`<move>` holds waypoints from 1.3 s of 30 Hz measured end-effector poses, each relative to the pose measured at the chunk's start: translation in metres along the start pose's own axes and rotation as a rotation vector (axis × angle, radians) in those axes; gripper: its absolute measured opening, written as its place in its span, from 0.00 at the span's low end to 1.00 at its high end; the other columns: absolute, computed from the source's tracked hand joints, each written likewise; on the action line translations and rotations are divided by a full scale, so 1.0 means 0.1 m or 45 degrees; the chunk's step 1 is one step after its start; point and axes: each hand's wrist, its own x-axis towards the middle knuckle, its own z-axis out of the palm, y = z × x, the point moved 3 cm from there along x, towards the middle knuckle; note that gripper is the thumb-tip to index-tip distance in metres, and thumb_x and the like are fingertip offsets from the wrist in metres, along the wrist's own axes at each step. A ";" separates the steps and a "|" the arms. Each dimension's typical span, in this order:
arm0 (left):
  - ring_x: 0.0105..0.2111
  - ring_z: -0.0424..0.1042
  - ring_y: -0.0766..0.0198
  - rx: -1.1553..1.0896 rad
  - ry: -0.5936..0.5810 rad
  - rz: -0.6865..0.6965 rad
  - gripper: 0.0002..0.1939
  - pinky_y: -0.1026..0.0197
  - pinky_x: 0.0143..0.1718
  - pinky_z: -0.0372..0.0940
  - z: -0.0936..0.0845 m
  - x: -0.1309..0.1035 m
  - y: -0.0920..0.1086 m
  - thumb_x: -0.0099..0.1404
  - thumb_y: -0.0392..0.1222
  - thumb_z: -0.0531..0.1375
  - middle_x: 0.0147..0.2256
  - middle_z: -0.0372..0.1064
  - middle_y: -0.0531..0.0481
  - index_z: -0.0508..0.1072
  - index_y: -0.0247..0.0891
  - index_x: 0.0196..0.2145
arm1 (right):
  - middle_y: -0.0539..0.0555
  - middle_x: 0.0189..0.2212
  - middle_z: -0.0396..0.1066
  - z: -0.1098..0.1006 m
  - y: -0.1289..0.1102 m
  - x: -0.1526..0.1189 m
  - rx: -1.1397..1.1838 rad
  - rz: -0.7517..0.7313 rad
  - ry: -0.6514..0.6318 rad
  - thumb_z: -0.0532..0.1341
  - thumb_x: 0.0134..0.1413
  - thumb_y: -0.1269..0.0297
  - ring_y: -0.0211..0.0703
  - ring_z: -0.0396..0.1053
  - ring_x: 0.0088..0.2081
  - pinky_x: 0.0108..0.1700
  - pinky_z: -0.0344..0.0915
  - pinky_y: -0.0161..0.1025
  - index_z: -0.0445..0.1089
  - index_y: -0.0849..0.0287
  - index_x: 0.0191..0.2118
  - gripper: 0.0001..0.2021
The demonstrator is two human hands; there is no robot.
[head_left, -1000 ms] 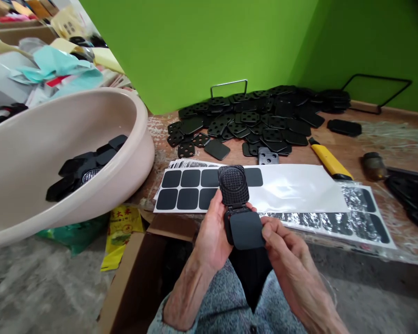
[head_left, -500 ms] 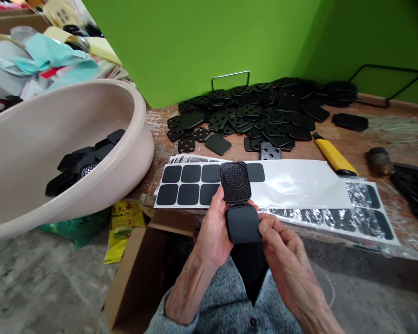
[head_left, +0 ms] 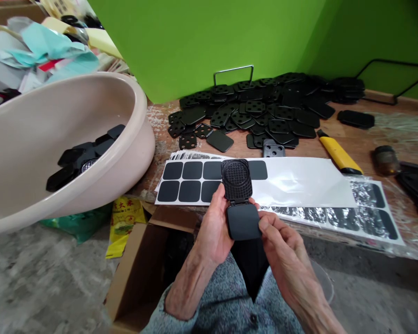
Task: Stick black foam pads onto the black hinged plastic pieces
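My left hand [head_left: 214, 227] is closed around a hinged black plastic piece [head_left: 236, 178], which lies unfolded. Its upper half has a grid with a round ring; below the hinge is a flat, matte dark square pad [head_left: 244, 221] with rounded corners. At that square's right edge, my right hand [head_left: 282, 241] pinches with thumb and forefinger. Whether the square is a separate sticker on the lower half, I cannot tell. Just behind the hands lies a white sticker sheet [head_left: 303, 181], with similar dark square stickers [head_left: 190, 191] on its left part.
Black perforated plates [head_left: 256, 106] are heaped against the green wall [head_left: 209, 37]. A yellow utility knife [head_left: 340, 154] and a small jar [head_left: 386, 160] lie to the right. At left, a beige basin [head_left: 139, 120] holds several black pieces; an open cardboard box [head_left: 132, 278] stands below the table.
The view has shifted slightly. Both hands keep the same grip on the hinged piece and the square, with hardly any movement.
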 end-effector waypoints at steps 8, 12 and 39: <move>0.29 0.71 0.63 -0.042 0.027 0.046 0.23 0.62 0.35 0.66 0.00 -0.01 0.02 0.68 0.53 0.48 0.29 0.71 0.45 0.74 0.32 0.36 | 0.50 0.37 0.69 -0.03 0.01 -0.01 -0.082 -0.010 0.068 0.62 0.55 0.59 0.41 0.62 0.43 0.49 0.55 0.36 0.70 0.56 0.32 0.07; 0.29 0.71 0.62 -0.028 0.026 0.060 0.22 0.62 0.34 0.66 -0.01 0.00 0.02 0.68 0.53 0.48 0.29 0.71 0.45 0.74 0.32 0.36 | 0.50 0.37 0.69 -0.03 0.02 -0.01 -0.113 -0.024 0.054 0.62 0.56 0.59 0.44 0.62 0.47 0.51 0.55 0.37 0.69 0.55 0.33 0.06; 0.33 0.74 0.58 -0.019 0.069 0.093 0.25 0.58 0.39 0.69 0.01 -0.04 0.02 0.68 0.55 0.47 0.31 0.73 0.42 0.74 0.30 0.38 | 0.48 0.34 0.66 0.01 -0.03 0.01 -0.393 -0.206 0.084 0.59 0.57 0.59 0.41 0.64 0.40 0.49 0.55 0.38 0.64 0.55 0.31 0.08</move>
